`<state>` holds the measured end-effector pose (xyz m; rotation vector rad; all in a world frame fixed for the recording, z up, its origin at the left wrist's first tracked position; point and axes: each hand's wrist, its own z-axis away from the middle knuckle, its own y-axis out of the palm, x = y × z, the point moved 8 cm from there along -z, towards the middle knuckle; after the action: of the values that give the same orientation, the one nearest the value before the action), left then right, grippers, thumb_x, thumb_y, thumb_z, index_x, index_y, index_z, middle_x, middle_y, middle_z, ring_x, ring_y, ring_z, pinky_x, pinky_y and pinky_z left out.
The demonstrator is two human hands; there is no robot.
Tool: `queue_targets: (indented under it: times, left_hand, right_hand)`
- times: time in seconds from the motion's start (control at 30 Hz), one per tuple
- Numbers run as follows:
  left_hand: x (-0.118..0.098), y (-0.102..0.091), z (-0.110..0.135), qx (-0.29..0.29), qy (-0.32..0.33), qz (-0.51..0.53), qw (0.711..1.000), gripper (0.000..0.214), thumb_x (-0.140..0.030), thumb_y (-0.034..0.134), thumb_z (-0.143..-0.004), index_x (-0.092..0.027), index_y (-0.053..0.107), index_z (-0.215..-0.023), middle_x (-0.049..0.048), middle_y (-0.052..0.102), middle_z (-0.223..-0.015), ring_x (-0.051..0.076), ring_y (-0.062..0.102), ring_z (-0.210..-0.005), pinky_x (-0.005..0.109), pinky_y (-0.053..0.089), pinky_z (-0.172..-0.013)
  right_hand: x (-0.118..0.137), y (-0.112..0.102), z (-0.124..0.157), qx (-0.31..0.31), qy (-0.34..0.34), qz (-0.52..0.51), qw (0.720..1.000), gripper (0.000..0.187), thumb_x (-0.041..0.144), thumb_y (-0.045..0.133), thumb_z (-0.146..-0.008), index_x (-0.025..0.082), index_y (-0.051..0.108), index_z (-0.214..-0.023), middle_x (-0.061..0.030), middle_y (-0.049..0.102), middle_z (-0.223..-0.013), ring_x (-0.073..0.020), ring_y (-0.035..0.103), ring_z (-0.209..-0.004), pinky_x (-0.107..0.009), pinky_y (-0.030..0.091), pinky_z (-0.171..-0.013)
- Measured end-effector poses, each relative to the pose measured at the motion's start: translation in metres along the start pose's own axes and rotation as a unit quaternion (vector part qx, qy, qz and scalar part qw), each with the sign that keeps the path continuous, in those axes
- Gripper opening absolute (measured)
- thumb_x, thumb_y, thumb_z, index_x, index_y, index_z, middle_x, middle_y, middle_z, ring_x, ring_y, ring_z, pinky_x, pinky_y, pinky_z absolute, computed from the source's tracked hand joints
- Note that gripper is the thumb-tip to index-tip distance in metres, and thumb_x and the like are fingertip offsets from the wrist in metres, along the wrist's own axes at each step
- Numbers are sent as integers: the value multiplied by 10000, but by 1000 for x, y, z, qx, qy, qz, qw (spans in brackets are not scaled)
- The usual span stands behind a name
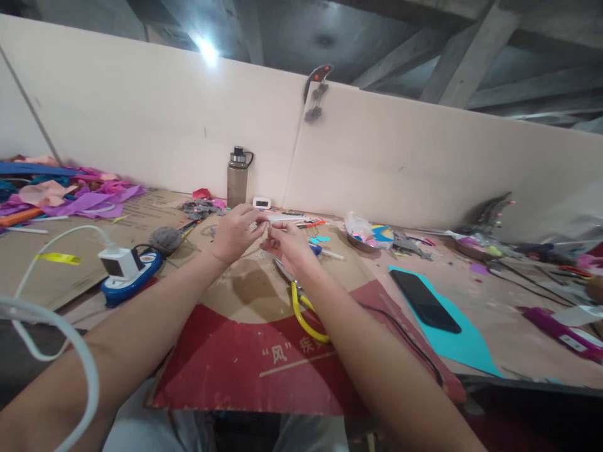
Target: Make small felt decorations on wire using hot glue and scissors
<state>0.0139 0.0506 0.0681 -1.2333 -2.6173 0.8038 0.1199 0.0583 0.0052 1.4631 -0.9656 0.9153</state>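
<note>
My left hand and my right hand meet above a brown and red cardboard sheet at the middle of the table. Both have their fingers pinched together on a small pale piece held between them; it is too small to name. Yellow-handled scissors lie on the cardboard just under my right wrist.
A black phone lies on a teal sheet at right. A white charger on a blue base with a white cable sits at left. A bottle stands by the back wall. Purple scraps pile at far left, a bowl of bits at right.
</note>
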Motion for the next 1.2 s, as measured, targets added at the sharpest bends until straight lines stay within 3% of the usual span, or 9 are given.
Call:
queue_targets:
  times: [0.13,0.33,0.43,0.57,0.7,0.77,0.93,1.07,1.2]
  left_hand:
    - [10,3,1,12,-104,64,992,100,-210,573,-778,-191,662,-821,19,591,-749,130,520,-663,256,404,-651]
    - [13,11,4,25,-175,152,972,84,-207,601,-733,-194,674,-772,2,582,-696,116,494,-608,244,371,-613]
    - [13,12,4,30,-185,154,970,91,-211,596,-731,-198,677,-772,4,591,-698,116,499,-604,244,368,-606]
    - [8,8,2,28,-161,122,979,101,-187,596,-716,-197,675,-778,13,624,-748,119,518,-632,250,393,-644]
    - [7,10,3,32,-178,131,975,104,-172,607,-695,-195,668,-777,11,635,-698,117,542,-604,251,432,-633]
    - [10,17,6,47,-215,184,958,97,-204,603,-720,-185,661,-795,15,646,-682,115,572,-579,244,459,-591]
    - [11,33,11,61,-265,332,903,129,-272,624,-744,-150,650,-777,48,676,-733,135,653,-633,266,546,-620]
    - [13,39,13,53,-301,388,870,157,-264,659,-721,-140,662,-817,50,686,-768,132,664,-654,291,573,-669]
    - [13,41,14,60,-308,412,855,160,-269,684,-706,-134,678,-792,52,687,-775,137,673,-672,295,579,-689]
  right_hand:
    - [5,-10,-5,-36,-60,83,994,176,254,584,-665,216,459,-783,98,438,-614,-46,362,-444,-197,353,-444]
    - [7,-15,-7,-27,-123,194,973,145,314,571,-697,192,498,-670,66,450,-617,-68,407,-548,-203,375,-525]
    - [5,-18,-6,-33,-110,157,981,152,297,578,-694,193,470,-669,57,491,-631,-79,473,-599,-215,406,-592]
    - [-1,-11,-3,-8,-55,16,998,221,255,609,-676,211,407,-753,56,548,-649,-86,550,-610,-209,422,-590]
    - [0,-14,-5,-24,-67,19,997,254,260,606,-683,228,411,-842,95,494,-634,-62,462,-495,-231,454,-571]
    - [6,-22,-7,-54,-114,98,987,220,269,590,-699,228,444,-860,95,466,-629,-65,423,-491,-221,422,-536]
    - [30,-29,-2,-95,-237,289,923,48,246,529,-748,202,520,-762,46,505,-650,-100,462,-601,-236,393,-602]
    - [39,-28,3,-104,-274,335,895,75,266,514,-783,199,539,-760,14,556,-704,-125,504,-679,-258,405,-670]
    - [42,-27,4,-106,-287,344,888,101,278,503,-806,197,546,-764,-2,584,-749,-132,526,-716,-265,409,-701]
